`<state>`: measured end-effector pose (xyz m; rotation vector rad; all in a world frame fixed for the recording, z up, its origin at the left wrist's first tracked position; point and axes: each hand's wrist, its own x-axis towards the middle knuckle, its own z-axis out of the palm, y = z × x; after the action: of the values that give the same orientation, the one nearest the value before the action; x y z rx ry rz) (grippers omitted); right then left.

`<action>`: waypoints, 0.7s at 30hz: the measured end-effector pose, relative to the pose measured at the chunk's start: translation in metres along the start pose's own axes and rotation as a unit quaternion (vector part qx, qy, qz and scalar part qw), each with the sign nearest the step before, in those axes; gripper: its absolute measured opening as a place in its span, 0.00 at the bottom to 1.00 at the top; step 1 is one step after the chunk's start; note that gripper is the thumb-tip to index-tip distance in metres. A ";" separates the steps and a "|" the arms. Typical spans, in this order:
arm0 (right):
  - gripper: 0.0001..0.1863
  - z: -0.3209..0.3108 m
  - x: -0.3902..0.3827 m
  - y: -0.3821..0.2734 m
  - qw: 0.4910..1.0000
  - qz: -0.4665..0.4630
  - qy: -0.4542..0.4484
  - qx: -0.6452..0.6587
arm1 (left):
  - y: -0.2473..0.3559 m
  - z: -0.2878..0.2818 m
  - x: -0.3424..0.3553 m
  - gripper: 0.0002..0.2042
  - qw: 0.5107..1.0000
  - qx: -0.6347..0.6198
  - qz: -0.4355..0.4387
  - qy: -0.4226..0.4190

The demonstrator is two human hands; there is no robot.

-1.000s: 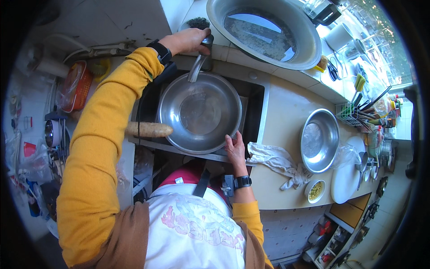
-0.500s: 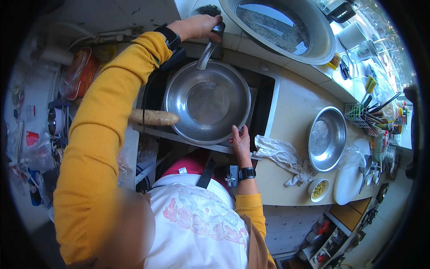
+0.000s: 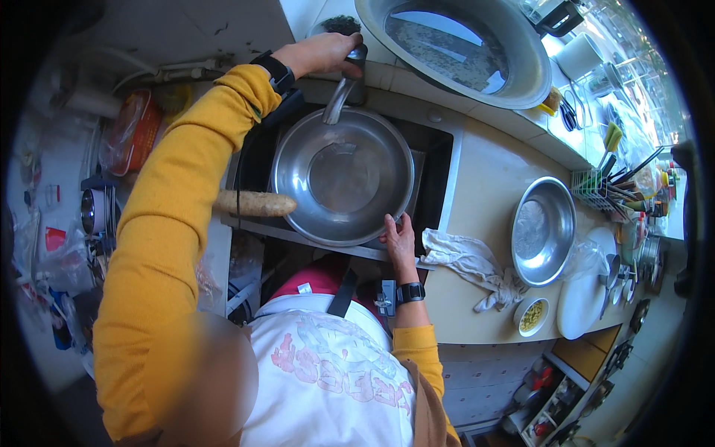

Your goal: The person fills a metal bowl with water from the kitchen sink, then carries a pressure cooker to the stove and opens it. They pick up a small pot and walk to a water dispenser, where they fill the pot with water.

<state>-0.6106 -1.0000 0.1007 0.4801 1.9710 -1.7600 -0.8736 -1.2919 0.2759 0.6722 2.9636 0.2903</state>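
I saw the left hand curled over the tap, whose spout overhung the steel basin in the sink. The right hand had its fingertips at the basin's near right rim; I couldn't tell whether they gripped. A yellow sleeve hid one end of a long pale root, and a crumpled cloth lay just right of the right hand, near a second bowl.

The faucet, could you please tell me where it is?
In the head view, the faucet is top centre, under the left hand, spout over the steel basin.
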 end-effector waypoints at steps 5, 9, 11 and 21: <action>0.26 0.000 0.000 0.000 1.000 0.003 0.000 0.005 | 0.001 0.000 -0.001 0.23 1.000 0.000 0.003 -0.003; 0.27 -0.001 -0.001 0.000 1.000 -0.002 -0.004 0.015 | 0.001 0.000 -0.002 0.24 1.000 -0.012 0.000 0.005; 0.28 -0.001 -0.002 0.000 1.000 -0.001 -0.005 0.015 | 0.001 0.000 -0.002 0.25 1.000 -0.014 0.003 0.005; 0.28 -0.002 0.002 0.006 1.000 0.002 0.005 0.024 | 0.002 0.003 -0.001 0.23 1.000 -0.015 -0.020 0.003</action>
<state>-0.6091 -0.9974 0.0949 0.5081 1.9373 -1.8086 -0.8716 -1.2906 0.2736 0.6103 2.9668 0.3337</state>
